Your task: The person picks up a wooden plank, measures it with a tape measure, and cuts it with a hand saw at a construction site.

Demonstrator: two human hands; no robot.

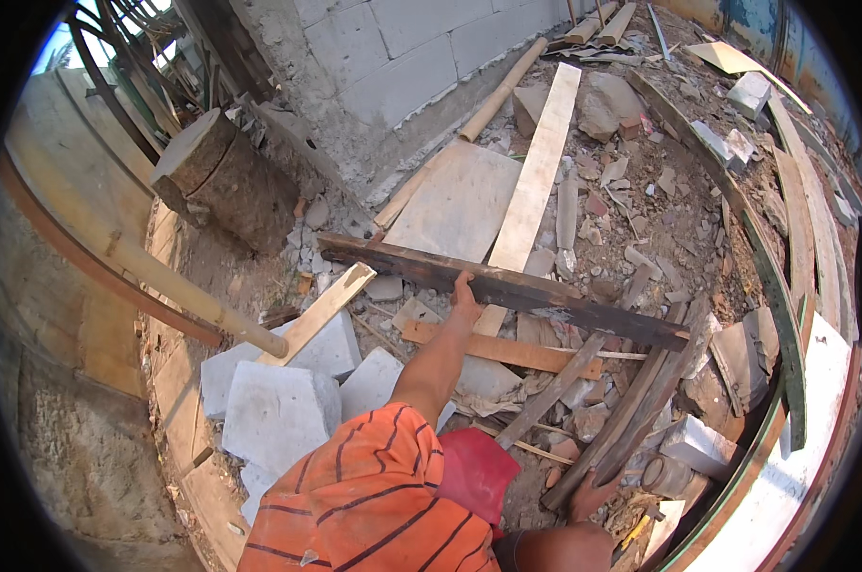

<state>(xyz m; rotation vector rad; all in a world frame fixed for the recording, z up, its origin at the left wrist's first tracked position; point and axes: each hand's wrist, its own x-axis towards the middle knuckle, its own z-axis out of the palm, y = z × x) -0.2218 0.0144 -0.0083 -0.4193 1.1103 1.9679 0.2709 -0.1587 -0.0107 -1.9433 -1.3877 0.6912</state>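
My left hand (463, 294) grips a long dark wooden plank (574, 307) near its middle, with the fingers over its near edge. Slanting from left to right, the plank crosses above a pale board (538, 172) and a flat, light sheet (458, 200). Low on the right, what looks like my right hand (591, 496) is beside the lower end of some weathered dark beams (631, 410); its fingers are too unclear to read. An orange-brown wood strip (498, 351) lies just below the held plank.
White blocks (283, 415) are heaped at left, with a short board (318, 313) leaning on them. Beyond stand a stump (226, 176) and a grey block wall (393, 67). Rubble covers the ground. Long curved-looking timbers (765, 257) and a white panel (817, 400) border the right side.
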